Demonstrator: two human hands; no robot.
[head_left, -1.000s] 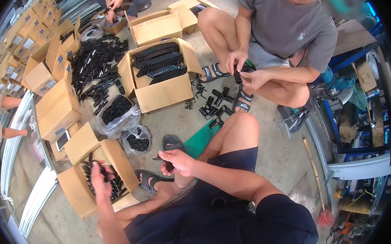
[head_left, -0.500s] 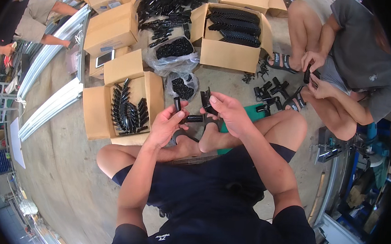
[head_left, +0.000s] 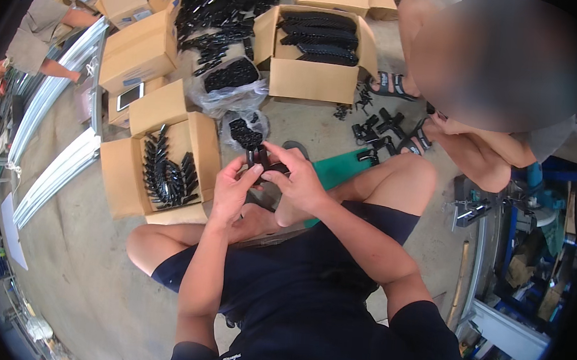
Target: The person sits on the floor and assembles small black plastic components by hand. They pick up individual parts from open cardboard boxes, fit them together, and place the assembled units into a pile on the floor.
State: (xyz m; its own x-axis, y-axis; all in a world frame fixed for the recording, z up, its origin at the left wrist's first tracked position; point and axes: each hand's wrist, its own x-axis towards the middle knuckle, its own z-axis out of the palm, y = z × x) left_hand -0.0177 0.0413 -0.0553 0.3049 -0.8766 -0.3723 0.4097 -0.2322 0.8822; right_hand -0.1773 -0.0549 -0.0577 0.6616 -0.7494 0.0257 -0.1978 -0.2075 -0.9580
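Note:
Just beyond my crossed legs, both my hands are together around black parts. My left hand (head_left: 233, 188) pinches a short black tubular part (head_left: 250, 157) between thumb and fingers. Close against it, my right hand (head_left: 296, 182) has its fingers closed on a black bracket piece (head_left: 264, 157); the fingers cover much of it, and I cannot tell whether the two are joined. A small clear bag of black pieces (head_left: 246, 131) lies right behind my hands. To the left stands an open cardboard box (head_left: 120, 180) holding rows of black fittings (head_left: 168, 171).
Farther back are a larger bag of black pieces (head_left: 232, 76), a carton of stacked black parts (head_left: 312, 83) and a loose heap (head_left: 212, 21). A green mat (head_left: 336, 173) lies by my right leg. A co-worker's hand (head_left: 447, 124) is at right; metal profiles (head_left: 58, 177) lie left.
My hands have come together, bringing the tubular part and the bracket side by side. The view has shifted, so the surroundings sit slightly farther left.

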